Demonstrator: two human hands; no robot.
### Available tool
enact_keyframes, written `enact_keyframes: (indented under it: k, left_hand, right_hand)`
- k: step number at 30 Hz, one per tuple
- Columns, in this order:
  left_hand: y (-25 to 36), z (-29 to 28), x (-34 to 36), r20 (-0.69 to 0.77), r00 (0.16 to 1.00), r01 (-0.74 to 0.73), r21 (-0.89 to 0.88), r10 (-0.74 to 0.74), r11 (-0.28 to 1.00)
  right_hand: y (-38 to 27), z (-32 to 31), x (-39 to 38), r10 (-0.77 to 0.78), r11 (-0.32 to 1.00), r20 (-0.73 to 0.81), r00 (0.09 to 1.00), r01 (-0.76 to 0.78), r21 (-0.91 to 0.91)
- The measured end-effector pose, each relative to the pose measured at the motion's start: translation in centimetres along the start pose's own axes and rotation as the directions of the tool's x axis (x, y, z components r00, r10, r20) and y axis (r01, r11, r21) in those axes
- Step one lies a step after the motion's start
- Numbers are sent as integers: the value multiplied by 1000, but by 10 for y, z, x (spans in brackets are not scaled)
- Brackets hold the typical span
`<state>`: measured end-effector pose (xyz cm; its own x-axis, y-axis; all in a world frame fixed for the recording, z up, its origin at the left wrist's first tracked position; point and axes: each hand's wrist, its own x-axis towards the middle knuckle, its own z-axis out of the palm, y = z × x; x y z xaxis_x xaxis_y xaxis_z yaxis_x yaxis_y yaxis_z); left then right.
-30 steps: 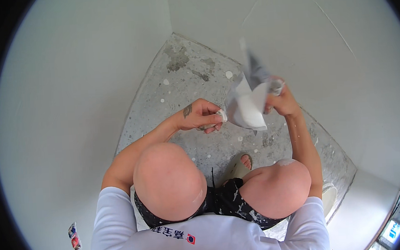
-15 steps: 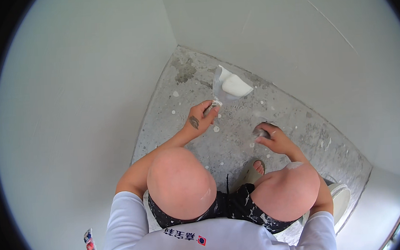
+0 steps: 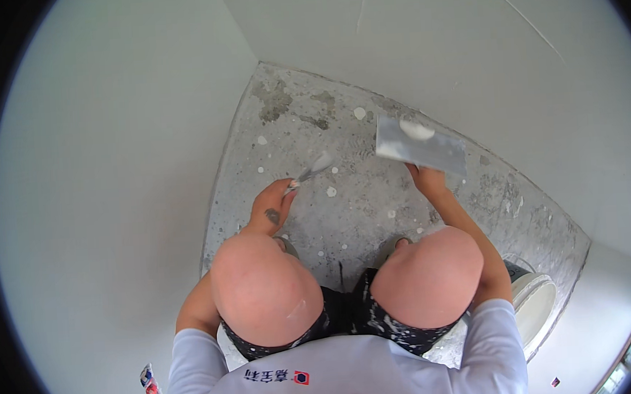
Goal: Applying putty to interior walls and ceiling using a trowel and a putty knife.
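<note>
My left hand [image 3: 268,206] is closed round the handle of a putty knife [image 3: 318,165]. The knife's blade is seen nearly edge-on and slightly blurred, with some white on it. To its right, my right hand [image 3: 428,181] is closed under a rectangular metal plastering trowel [image 3: 434,156], whose handle is mostly hidden. A lump of white putty [image 3: 417,130] lies at the trowel's far edge, with a white smear along its left part. The two tools are apart, both above the grey floor.
The concrete floor [image 3: 310,222] has white spots and dark stains. Pale walls [image 3: 112,173] meet in a corner ahead. A white bucket [image 3: 537,306] stands by my right elbow, close to the right wall. My bent knees [image 3: 267,290] lie between my arms.
The big load of white putty is off the knife, and a lump is on the trowel. The knife has drawn back left and turned edge-on; the trowel has risen forward and now shows its face.
</note>
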<state>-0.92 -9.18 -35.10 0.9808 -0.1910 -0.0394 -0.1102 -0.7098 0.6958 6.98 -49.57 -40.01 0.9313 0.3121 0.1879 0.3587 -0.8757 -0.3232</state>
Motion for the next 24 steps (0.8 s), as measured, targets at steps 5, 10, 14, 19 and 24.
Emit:
enact_keyframes:
  k: [5, 10, 14, 19, 24]
  left_hand:
    - [17, -11, -32, 24, 960, 281, -143, -280, 949]
    - [26, -20, -41, 131, 873, 487, -289, -470, 824]
    - [19, -18, -46, 120, 907, 420, -288, -403, 861]
    - [33, -11, -31, 244, 850, 526, -358, -466, 772]
    - [39, -29, -27, 362, 739, 673, -364, -568, 644]
  right_hand:
    - [41, 55, 44, 59, 990, -21, 998, -61, -129]
    - [42, 43, 63, 229, 968, 78, 970, -219, -121]
    - [18, -37, 90, 292, 949, 243, 925, -311, 43]
    - [-8, -199, 135, 252, 907, 157, 955, -290, 306]
    - [-66, -236, 133, 261, 906, 0, 965, -245, 344]
